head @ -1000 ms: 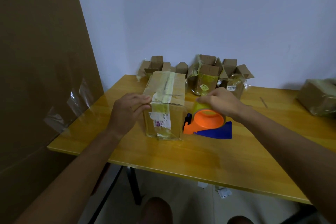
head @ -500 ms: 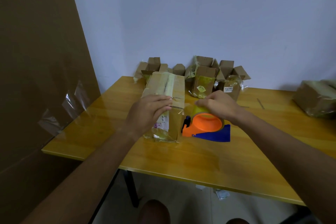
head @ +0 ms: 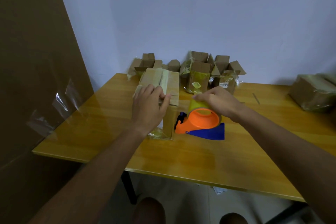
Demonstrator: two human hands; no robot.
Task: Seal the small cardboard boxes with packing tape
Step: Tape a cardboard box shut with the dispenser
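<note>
Taping the box [head: 163,82] shut, mid-strip.
Your left hand [head: 148,104] presses flat on the box's near top edge; your right hand [head: 219,101] grips the tape dispenser [head: 200,123] just right of it. Next, probably draw tape over the seam.

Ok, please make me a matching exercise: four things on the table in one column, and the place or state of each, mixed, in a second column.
Things:
1. tape dispenser
2. closed box
3. open boxes
4. wrapped box

Places or states:
a. far right of the table
b. at the back, by the wall
c. under the right hand
d. under the left hand

Pairs: 1-c, 2-d, 3-b, 4-a
</note>
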